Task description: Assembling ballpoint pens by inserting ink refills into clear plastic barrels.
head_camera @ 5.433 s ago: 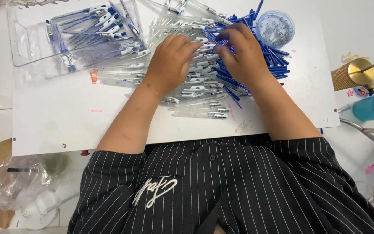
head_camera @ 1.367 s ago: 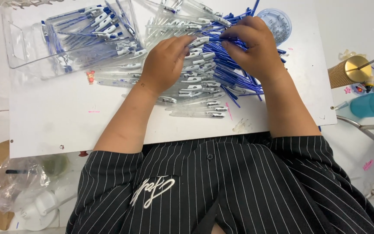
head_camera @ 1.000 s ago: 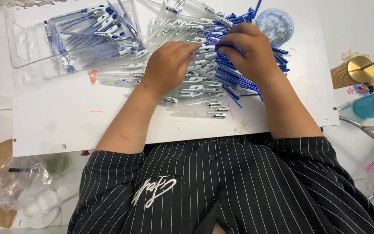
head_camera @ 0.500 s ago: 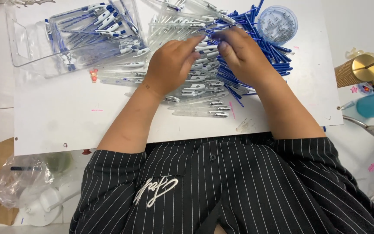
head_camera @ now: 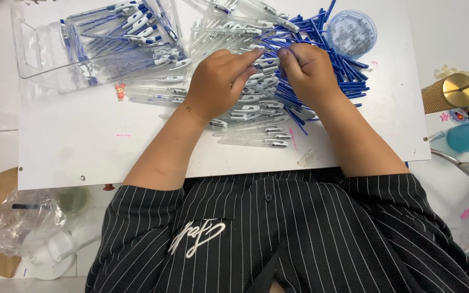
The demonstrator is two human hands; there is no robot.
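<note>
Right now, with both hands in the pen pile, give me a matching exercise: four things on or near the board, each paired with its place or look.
Things:
1. clear plastic bin
2. round clear tub
3. gold cylinder
4. blue refills

Descriptions:
A. off the board's right edge, with a thin rod sticking out
B. fanned in a pile beside the right hand
C. top left of the board, holding assembled pens
D. top right of the board, filled with tiny metal parts

Pairs: 1-C, 2-D, 3-A, 4-B
</note>
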